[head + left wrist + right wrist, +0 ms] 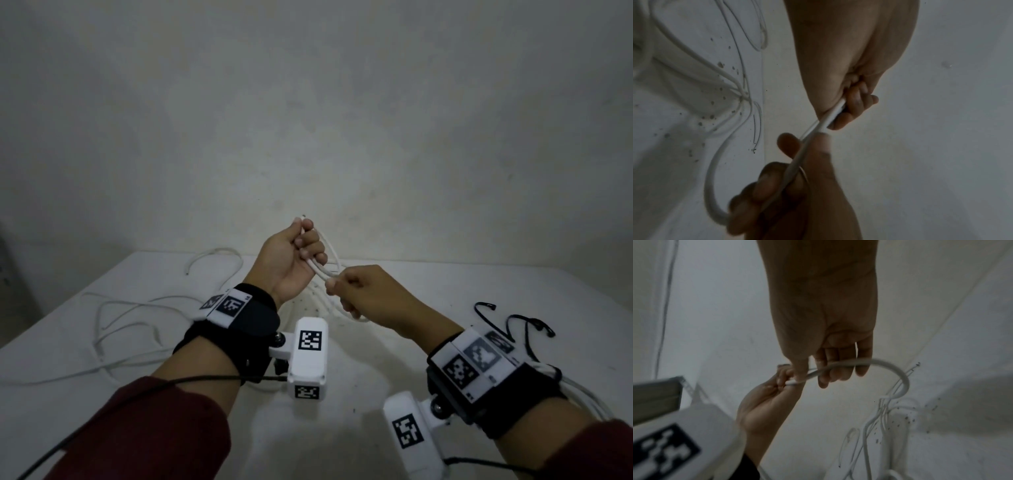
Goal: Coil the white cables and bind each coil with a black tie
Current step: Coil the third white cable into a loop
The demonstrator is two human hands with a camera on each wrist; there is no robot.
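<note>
A white cable [322, 270] is held up over the table between both hands. My left hand [303, 245] grips it in a fist, and the cable's end pokes up above the knuckles. My right hand [339, 286], just below and to the right, pinches the same cable between thumb and curled fingers. In the left wrist view the cable [818, 126] runs taut from my left hand [840, 113] to my right hand [795, 170]. In the right wrist view the cable [890, 365] arcs from my right hand [824, 369] down to the table, with my left hand [784, 379] alongside.
More loose white cables [102, 325] sprawl across the left of the white table [376, 428]. Black ties [513, 322] lie at the right, near my right wrist. Another white cable [585, 394] runs under that wrist. A plain wall stands behind the table.
</note>
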